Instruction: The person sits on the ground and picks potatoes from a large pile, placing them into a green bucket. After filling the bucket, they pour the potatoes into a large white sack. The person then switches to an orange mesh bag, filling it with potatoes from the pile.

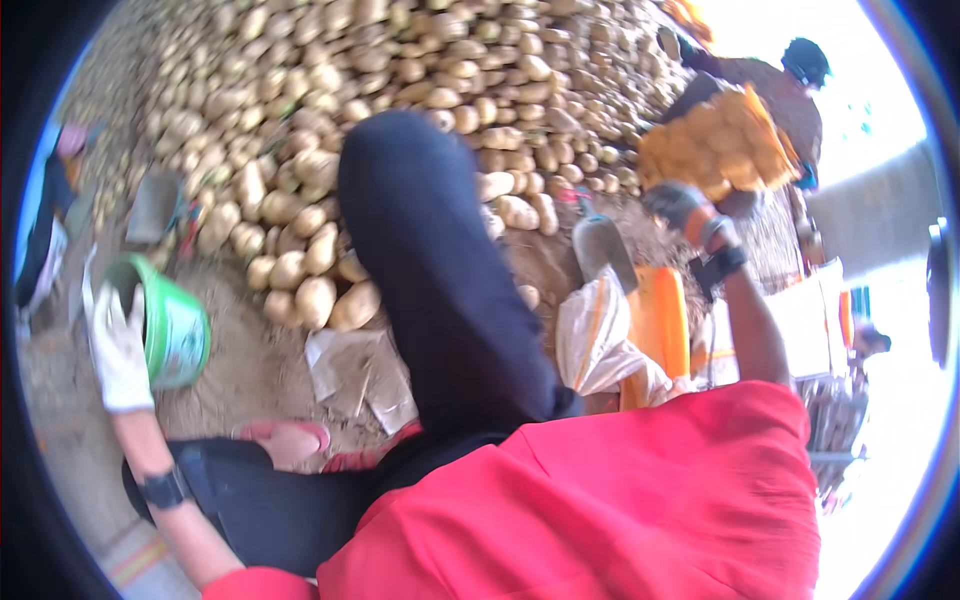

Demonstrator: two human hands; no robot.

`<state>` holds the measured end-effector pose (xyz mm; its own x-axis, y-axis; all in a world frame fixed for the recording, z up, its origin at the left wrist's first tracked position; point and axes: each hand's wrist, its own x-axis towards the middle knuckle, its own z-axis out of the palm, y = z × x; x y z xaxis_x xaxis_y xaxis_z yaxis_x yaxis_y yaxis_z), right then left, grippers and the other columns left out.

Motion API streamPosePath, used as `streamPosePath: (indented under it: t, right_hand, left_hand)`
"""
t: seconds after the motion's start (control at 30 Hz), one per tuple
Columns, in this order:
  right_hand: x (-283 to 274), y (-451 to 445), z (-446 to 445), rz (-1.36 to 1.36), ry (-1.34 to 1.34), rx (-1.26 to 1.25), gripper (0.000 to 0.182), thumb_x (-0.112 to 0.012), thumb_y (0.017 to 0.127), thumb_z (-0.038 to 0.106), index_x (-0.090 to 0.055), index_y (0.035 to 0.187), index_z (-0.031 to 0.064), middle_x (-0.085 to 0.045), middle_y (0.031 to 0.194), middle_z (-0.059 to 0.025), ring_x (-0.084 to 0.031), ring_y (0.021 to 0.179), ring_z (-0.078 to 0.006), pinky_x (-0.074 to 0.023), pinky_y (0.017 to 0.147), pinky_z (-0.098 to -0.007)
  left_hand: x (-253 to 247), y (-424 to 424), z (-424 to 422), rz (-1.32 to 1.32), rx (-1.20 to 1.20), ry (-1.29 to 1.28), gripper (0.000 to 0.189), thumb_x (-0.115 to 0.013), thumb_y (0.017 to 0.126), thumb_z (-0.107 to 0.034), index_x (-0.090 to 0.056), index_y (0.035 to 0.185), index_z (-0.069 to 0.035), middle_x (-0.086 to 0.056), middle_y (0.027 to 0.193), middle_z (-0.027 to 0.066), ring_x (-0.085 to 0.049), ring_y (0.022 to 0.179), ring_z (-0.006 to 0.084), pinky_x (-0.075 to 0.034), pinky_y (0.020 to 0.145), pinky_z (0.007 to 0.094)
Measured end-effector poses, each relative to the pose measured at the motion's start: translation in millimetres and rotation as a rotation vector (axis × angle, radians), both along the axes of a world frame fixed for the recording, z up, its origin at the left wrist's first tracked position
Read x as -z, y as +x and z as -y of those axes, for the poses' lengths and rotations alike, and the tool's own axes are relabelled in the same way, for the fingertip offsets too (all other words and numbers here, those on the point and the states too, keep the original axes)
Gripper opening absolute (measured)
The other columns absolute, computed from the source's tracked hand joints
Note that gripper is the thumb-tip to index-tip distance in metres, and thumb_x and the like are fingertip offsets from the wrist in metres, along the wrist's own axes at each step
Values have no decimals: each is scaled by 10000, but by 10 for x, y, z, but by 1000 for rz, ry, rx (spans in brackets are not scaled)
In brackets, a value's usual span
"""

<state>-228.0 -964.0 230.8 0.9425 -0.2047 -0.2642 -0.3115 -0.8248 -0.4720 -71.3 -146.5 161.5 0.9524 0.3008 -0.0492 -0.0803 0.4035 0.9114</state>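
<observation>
My left hand [120, 337], in a white glove, lies against the rim and side of a green plastic bucket [184, 330] at the left, its fingers spread; how firmly it grips cannot be told. My right hand [686, 214], in a grey and orange glove, is raised at the right and blurred, just below an orange mesh sack full of potatoes [720, 142]. Whether its fingers touch the sack is unclear. A large heap of potatoes [315, 300] spreads over the ground beyond my knee. A metal scoop [600, 244] lies between the heap and my right arm.
Another scoop [154, 208] lies beyond the bucket. A white woven sack [596, 330] and an orange plastic object [664, 322] are near my right side. Cardboard pieces [360, 375] lie by my feet. A person [787, 97] is at the upper right, another person [45, 217] at the left edge.
</observation>
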Motion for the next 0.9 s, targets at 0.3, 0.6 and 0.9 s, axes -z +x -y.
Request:
streamPosePath:
  t: [0.3, 0.6, 0.9]
  right_hand:
    - [2496, -2592, -148, -268, -230, 631, 967, -794, 744, 560, -406, 1482, 69, -569, 1366, -243, -535, 1294, -388, -409, 1108, -438]
    - [3488, -4227, -1269, -793, -48, -214, 199, -651, 839, 206, -771, 979, 131, -741, 1087, -108, -699, 1005, -342, -562, 850, -451]
    - [2522, -3454, 983, 112, 216, 1016, 422, -680, 865, 285, -644, 1219, 59, -684, 1160, -187, -661, 1058, -331, -527, 913, -407]
  left_hand:
    - [521, -599, 21, -571, 113, -170, 256, -694, 908, -207, -593, 1117, -99, -612, 1148, 81, -560, 1076, 222, -511, 1010, 467]
    - [300, -627, 372, -607, 191, -39, 228, -694, 911, -225, -610, 1052, -67, -596, 1047, 59, -541, 985, 191, -510, 1017, 449]
    - [281, -308, 376, -700, 192, 113, 274, -719, 878, -270, -622, 1102, -146, -580, 1029, 10, -546, 989, 192, -504, 924, 421]
